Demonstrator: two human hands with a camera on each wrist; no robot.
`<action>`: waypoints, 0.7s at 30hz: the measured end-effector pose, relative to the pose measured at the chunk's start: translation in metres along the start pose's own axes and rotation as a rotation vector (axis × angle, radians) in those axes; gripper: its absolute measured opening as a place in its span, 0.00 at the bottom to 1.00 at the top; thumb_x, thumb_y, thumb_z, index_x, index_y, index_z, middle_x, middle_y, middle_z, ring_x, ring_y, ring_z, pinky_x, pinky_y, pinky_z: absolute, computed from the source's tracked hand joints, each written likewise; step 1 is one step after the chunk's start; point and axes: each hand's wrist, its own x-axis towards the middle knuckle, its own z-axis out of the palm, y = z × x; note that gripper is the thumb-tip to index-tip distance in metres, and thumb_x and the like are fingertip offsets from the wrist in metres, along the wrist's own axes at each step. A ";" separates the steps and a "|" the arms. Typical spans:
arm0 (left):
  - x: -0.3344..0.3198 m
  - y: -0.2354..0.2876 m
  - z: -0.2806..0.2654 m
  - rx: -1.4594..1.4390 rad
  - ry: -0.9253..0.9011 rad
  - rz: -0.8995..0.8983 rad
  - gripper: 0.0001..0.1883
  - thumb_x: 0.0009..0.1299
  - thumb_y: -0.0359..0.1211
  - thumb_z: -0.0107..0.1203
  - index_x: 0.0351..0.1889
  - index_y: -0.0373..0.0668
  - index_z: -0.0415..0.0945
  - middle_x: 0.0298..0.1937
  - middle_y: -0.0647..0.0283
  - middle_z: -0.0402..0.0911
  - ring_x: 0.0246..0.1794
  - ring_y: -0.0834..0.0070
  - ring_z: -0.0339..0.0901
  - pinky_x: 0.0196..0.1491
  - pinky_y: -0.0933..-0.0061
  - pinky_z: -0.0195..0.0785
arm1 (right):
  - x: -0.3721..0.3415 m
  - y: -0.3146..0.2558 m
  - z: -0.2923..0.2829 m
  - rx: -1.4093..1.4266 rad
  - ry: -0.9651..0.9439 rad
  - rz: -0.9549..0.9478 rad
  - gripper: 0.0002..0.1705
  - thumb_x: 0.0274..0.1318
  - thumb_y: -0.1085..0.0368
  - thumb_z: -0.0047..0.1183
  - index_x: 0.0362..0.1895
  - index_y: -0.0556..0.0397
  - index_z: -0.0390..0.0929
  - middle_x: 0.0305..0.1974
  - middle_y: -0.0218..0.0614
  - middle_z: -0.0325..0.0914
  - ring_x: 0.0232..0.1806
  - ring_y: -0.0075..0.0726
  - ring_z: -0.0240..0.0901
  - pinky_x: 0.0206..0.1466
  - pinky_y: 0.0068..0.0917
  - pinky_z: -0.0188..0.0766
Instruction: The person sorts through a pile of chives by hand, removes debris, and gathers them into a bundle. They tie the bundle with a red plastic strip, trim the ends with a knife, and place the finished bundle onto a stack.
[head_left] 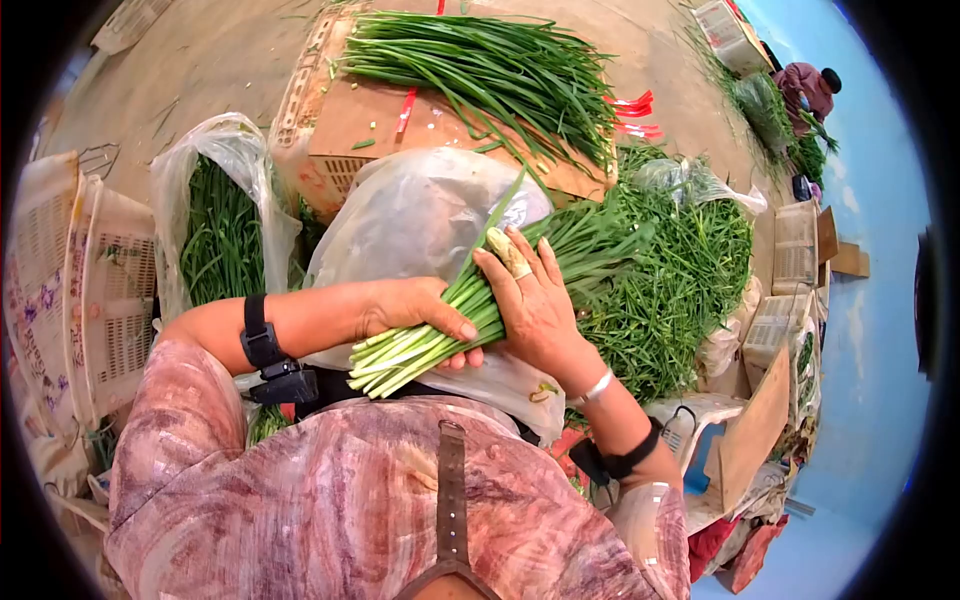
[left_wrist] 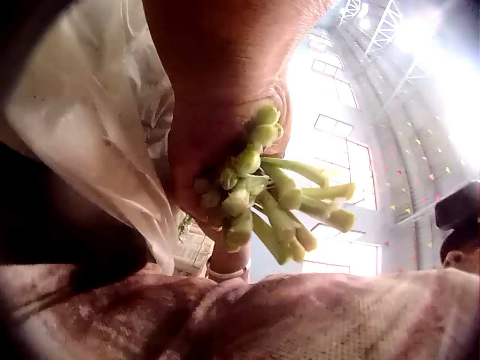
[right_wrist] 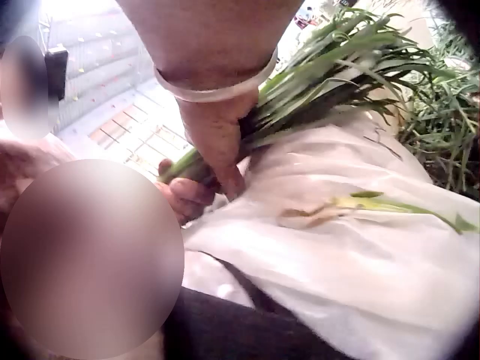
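Observation:
My left hand (head_left: pixel 430 312) grips a bunch of garlic chives (head_left: pixel 400 350) around its pale stalks, with the thumb across the top. The cut ends (left_wrist: pixel 281 199) fan out from the fist in the left wrist view. My right hand (head_left: pixel 530 300) lies over the middle of the same bunch, its fingers extended across the leaves; one finger (head_left: pixel 510 255) wears a pale yellowish wrap. The dark leaves spread away to the right. Below the bunch a cloudy plastic sheet (head_left: pixel 400 220) covers my lap, and a yellowed leaf (right_wrist: pixel 390 204) lies on it.
A cardboard-topped crate (head_left: pixel 360 130) ahead carries a large heap of chives (head_left: pixel 490 75) and red ties (head_left: pixel 632 104). Loose greens (head_left: pixel 670 270) pile up on the right. On the left stand a plastic bag of greens (head_left: pixel 225 225) and crates (head_left: pixel 115 290). Another person (head_left: pixel 805 90) is far right.

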 end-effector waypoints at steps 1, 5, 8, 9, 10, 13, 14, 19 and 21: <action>-0.002 0.001 0.000 0.011 0.051 -0.013 0.20 0.63 0.33 0.57 0.48 0.28 0.69 0.40 0.49 0.77 0.34 0.67 0.78 0.37 0.70 0.75 | 0.000 0.004 0.010 -0.043 0.043 -0.029 0.34 0.38 0.60 0.57 0.55 0.54 0.66 0.55 0.47 0.65 0.63 0.51 0.57 0.67 0.49 0.43; -0.008 0.008 0.005 -0.122 0.031 -0.075 0.25 0.68 0.47 0.50 0.47 0.31 0.71 0.38 0.50 0.79 0.34 0.66 0.79 0.38 0.70 0.76 | 0.001 0.000 0.016 0.007 0.145 -0.009 0.27 0.38 0.63 0.55 0.49 0.53 0.70 0.49 0.42 0.71 0.58 0.48 0.63 0.65 0.49 0.46; -0.006 0.010 0.005 0.512 0.437 0.243 0.25 0.67 0.49 0.50 0.45 0.34 0.75 0.35 0.57 0.80 0.32 0.76 0.77 0.37 0.76 0.72 | 0.002 0.000 0.018 0.004 0.178 -0.007 0.24 0.38 0.62 0.55 0.46 0.51 0.72 0.46 0.37 0.73 0.56 0.45 0.64 0.64 0.48 0.48; -0.007 0.013 0.004 0.507 0.445 0.241 0.25 0.67 0.49 0.50 0.45 0.34 0.75 0.35 0.57 0.80 0.32 0.76 0.77 0.37 0.76 0.72 | 0.002 -0.001 0.019 0.002 0.193 -0.006 0.24 0.38 0.61 0.55 0.45 0.51 0.72 0.46 0.36 0.73 0.56 0.44 0.64 0.63 0.48 0.49; -0.009 0.018 0.002 0.620 0.482 0.255 0.21 0.67 0.44 0.52 0.47 0.35 0.75 0.37 0.62 0.79 0.34 0.81 0.74 0.39 0.79 0.69 | 0.002 -0.002 0.022 -0.021 0.226 -0.004 0.22 0.39 0.61 0.55 0.44 0.50 0.73 0.45 0.34 0.74 0.54 0.41 0.66 0.62 0.47 0.50; -0.011 0.022 0.002 0.686 0.505 0.302 0.15 0.65 0.35 0.55 0.45 0.35 0.77 0.36 0.68 0.80 0.34 0.86 0.72 0.39 0.80 0.67 | 0.001 -0.001 0.029 -0.061 0.276 -0.008 0.21 0.39 0.60 0.54 0.43 0.50 0.74 0.44 0.34 0.74 0.53 0.41 0.67 0.62 0.47 0.50; -0.012 0.028 0.004 0.803 0.601 0.282 0.14 0.65 0.35 0.55 0.44 0.34 0.77 0.35 0.68 0.80 0.33 0.86 0.72 0.38 0.80 0.68 | 0.002 -0.003 0.027 -0.047 0.275 -0.006 0.21 0.39 0.61 0.54 0.43 0.50 0.74 0.45 0.35 0.74 0.53 0.41 0.68 0.62 0.46 0.51; -0.026 0.037 0.009 0.667 0.737 0.634 0.11 0.65 0.34 0.55 0.39 0.35 0.79 0.33 0.64 0.81 0.32 0.83 0.75 0.36 0.79 0.71 | 0.002 -0.004 0.027 -0.050 0.270 -0.003 0.22 0.38 0.61 0.55 0.43 0.50 0.74 0.45 0.35 0.74 0.53 0.40 0.67 0.61 0.46 0.51; -0.043 0.044 0.029 0.375 0.724 0.659 0.11 0.67 0.33 0.53 0.42 0.36 0.77 0.32 0.62 0.81 0.31 0.77 0.78 0.35 0.77 0.73 | 0.002 -0.004 0.027 -0.050 0.279 0.001 0.22 0.38 0.60 0.56 0.43 0.50 0.74 0.44 0.35 0.74 0.53 0.40 0.67 0.61 0.46 0.51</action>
